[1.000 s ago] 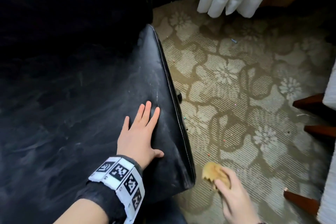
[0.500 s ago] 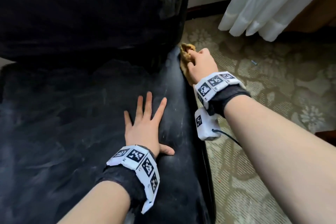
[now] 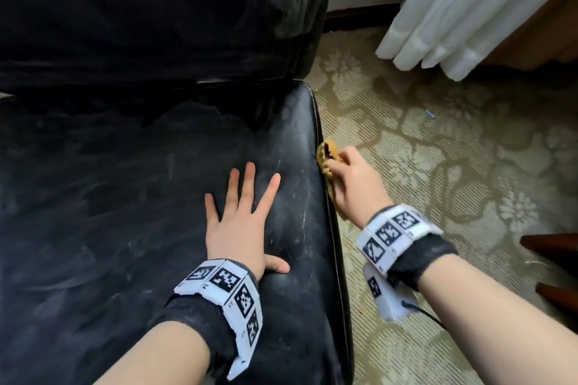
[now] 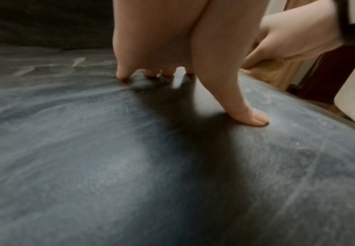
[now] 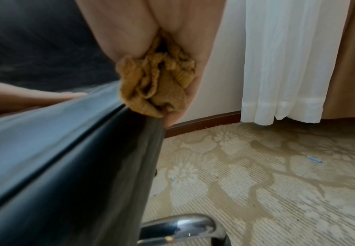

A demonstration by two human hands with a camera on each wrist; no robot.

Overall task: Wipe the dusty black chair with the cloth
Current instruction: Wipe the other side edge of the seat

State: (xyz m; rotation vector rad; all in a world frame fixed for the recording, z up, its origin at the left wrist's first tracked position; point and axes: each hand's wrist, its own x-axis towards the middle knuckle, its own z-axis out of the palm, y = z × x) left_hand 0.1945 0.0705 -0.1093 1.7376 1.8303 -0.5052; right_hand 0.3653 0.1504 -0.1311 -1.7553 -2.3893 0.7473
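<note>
The black chair seat [image 3: 109,197] is streaked with grey dust, its backrest [image 3: 156,9] rising behind. My left hand [image 3: 240,216] lies flat on the seat near its right edge, fingers spread and straight; the fingertips [image 4: 254,120] press into the cushion [image 4: 130,166]. My right hand [image 3: 350,181] grips a bunched mustard-yellow cloth [image 3: 327,156] against the seat's right side seam. In the right wrist view the cloth [image 5: 157,83] is wadded in the palm and touches the chair's edge [image 5: 88,133].
A floral beige carpet [image 3: 438,166] covers the floor right of the chair. White curtains [image 3: 453,9] hang at the back right above a dark skirting board. Dark wooden furniture legs [image 3: 550,247] stand at the far right. A chrome chair base leg [image 5: 183,228] shows below the seat.
My right hand has slid the cloth along the seat's right edge from the back corner toward the front. The left hand stays flat on the seat.
</note>
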